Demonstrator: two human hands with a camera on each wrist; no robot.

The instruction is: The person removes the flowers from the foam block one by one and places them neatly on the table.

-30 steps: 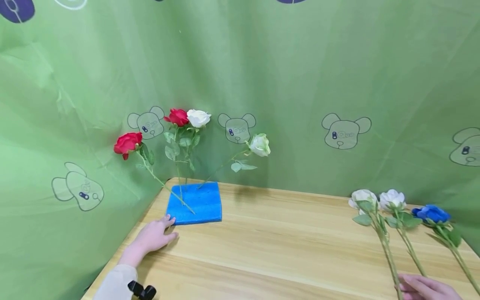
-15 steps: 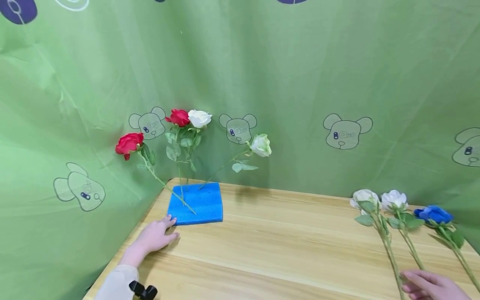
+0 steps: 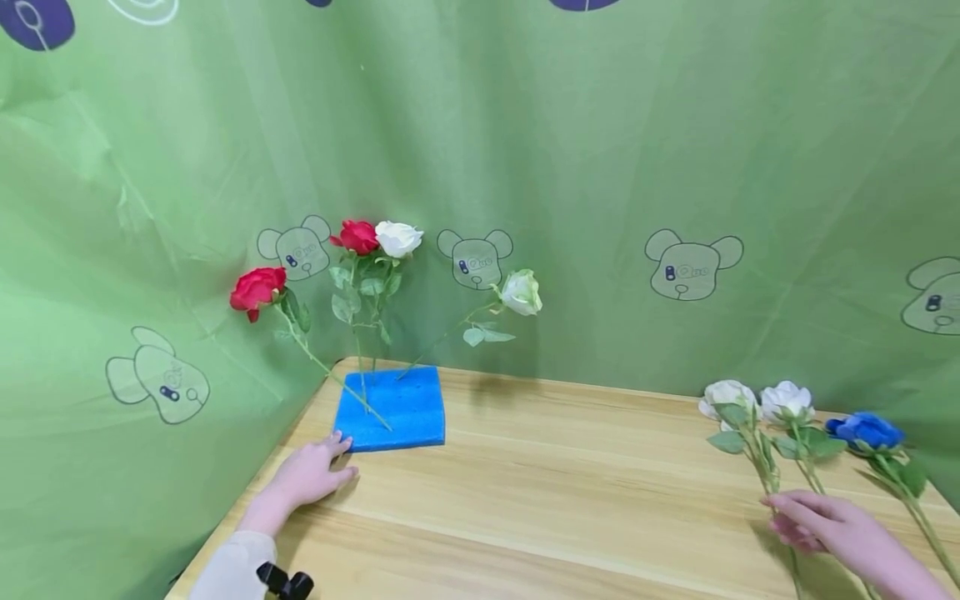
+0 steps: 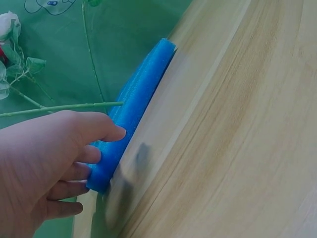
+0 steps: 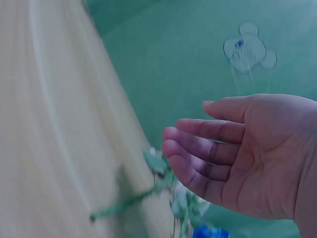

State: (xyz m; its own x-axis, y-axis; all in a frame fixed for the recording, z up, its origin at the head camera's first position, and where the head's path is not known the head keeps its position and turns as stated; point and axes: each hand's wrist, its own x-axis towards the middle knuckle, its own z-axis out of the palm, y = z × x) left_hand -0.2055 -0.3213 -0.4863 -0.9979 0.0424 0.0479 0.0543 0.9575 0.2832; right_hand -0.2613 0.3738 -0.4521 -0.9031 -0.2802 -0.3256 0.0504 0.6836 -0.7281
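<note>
My left hand [image 3: 311,471] rests by the near left corner of a blue foam block [image 3: 405,412], fingertips touching its edge; the left wrist view shows the thumb along the block's side [image 4: 141,106]. Stuck in the foam are two red roses [image 3: 257,288], a white rose [image 3: 399,238] and a greenish-white rose [image 3: 521,292]. My right hand [image 3: 825,525] hovers over the stems of two white roses [image 3: 727,402] lying at the right. In the right wrist view its fingers are loosely bent around nothing, with a rose stem [image 5: 124,204] below them.
A blue rose [image 3: 866,431] lies at the far right beside the white ones. Green cloth [image 3: 585,167] with bear prints hangs behind and to the left of the wooden table [image 3: 570,483]. A black clamp-like piece [image 3: 285,581] sits at the left sleeve.
The right hand has moved up along the white roses' stems, away from the table's near edge. The left hand and the foam block have stayed in place.
</note>
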